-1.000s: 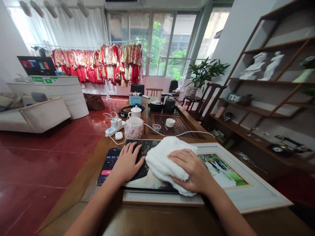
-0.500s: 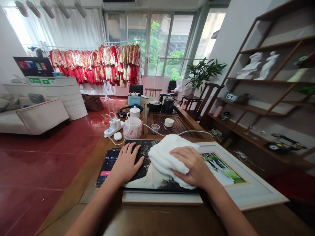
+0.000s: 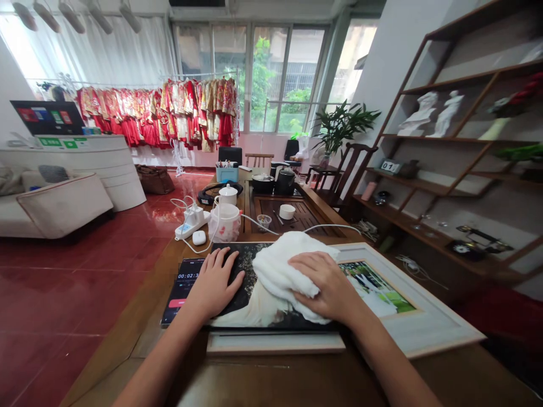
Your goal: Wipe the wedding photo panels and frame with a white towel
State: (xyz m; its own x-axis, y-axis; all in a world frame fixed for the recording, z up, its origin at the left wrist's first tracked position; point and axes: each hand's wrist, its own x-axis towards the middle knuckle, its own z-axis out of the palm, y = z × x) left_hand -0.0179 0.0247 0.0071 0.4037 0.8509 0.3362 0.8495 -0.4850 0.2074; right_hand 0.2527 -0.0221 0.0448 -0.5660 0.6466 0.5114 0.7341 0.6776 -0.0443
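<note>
My right hand (image 3: 328,288) presses a bunched white towel (image 3: 284,265) down on a dark glossy photo panel (image 3: 250,311), its fingers curled over the cloth. My left hand (image 3: 214,282) lies flat with fingers spread on the left part of that panel, holding it still. The panel rests on a white-framed picture (image 3: 424,328) that lies on the wooden table (image 3: 275,379). A phone (image 3: 180,288) showing a running timer lies just left of my left hand.
Behind the panel stand a white teapot (image 3: 224,221), a power strip (image 3: 189,221) with cables, an earbud case (image 3: 198,237) and a tea tray (image 3: 292,212) with cups. Wooden shelves (image 3: 458,186) run along the right. A red tiled floor (image 3: 63,294) and a sofa (image 3: 55,206) lie left.
My right hand and the towel have slid a little up and left over the panel. The left hand has stayed in place. The view has drifted slightly.
</note>
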